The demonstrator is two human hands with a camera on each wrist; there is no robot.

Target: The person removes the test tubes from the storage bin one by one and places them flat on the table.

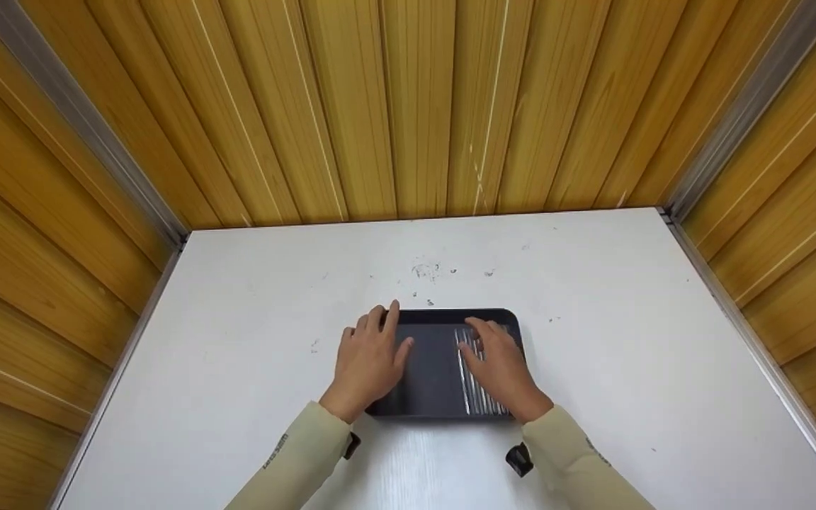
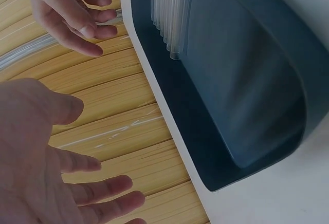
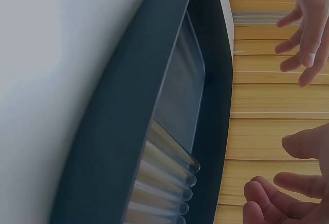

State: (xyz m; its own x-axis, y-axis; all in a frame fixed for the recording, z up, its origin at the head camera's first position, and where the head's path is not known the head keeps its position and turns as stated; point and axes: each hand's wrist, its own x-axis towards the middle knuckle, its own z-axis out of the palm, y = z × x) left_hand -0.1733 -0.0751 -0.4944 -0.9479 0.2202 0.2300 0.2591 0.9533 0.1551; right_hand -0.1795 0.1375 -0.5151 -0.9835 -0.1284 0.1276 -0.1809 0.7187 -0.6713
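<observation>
A dark rectangular tray (image 1: 428,379) lies on the white table in front of me. Along its right side several clear test tubes (image 1: 479,398) lie side by side, their rounded ends visible in the right wrist view, where the tubes (image 3: 167,175) reach close to the tray's far wall. My left hand (image 1: 367,358) hovers over the tray's left edge, fingers spread, holding nothing. Over the tubes is my right hand (image 1: 501,365), its fingers loosely bent and nothing between them. Both wrist views show the hands apart from the tray, and the right hand hides part of the tubes in the head view.
The white table (image 1: 252,354) has small dark marks near its middle. Wood-patterned panels (image 1: 415,106) enclose it at the back and both sides, with grey metal strips at the corners. A small black piece (image 1: 519,459) hangs by the right sleeve.
</observation>
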